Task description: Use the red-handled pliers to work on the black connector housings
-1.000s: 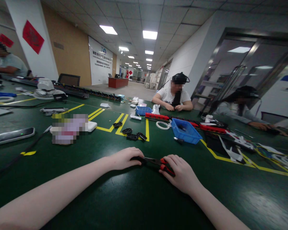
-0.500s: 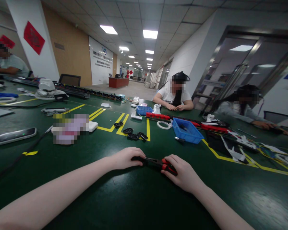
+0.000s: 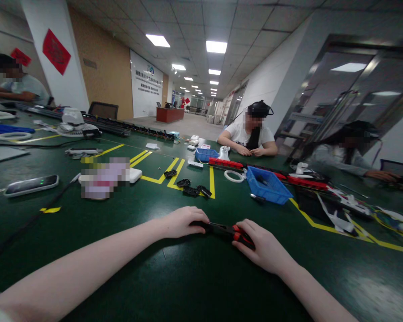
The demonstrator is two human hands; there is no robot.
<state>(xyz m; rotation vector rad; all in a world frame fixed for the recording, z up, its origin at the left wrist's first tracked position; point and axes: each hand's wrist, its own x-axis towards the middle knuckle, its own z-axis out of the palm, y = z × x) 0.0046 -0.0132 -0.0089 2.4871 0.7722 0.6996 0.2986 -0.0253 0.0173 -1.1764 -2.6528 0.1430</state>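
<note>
Head view, green table point(image 3: 195, 281), office point(image 3: 201, 121), left grip point(image 3: 184, 222) round black part point(image 3: 200, 223), right point(image 3: 264, 247) round pliers point(image 3: 225, 228)

Your pic's dim overall; light's from ceiling panels point(image 3: 216, 47) up top, blown out white. You've hazy glare on the tabletop point(image 3: 372, 288), btm R; dark parts of the pliers point(image 3: 235, 232), lower ctr, blend w/ shadow. Wide-angle warp tilts the pillar point(image 3: 55, 71), upper L. R edge's soft; mosaic blocks point(image 3: 105, 179) hide detail, ctr L.
</note>
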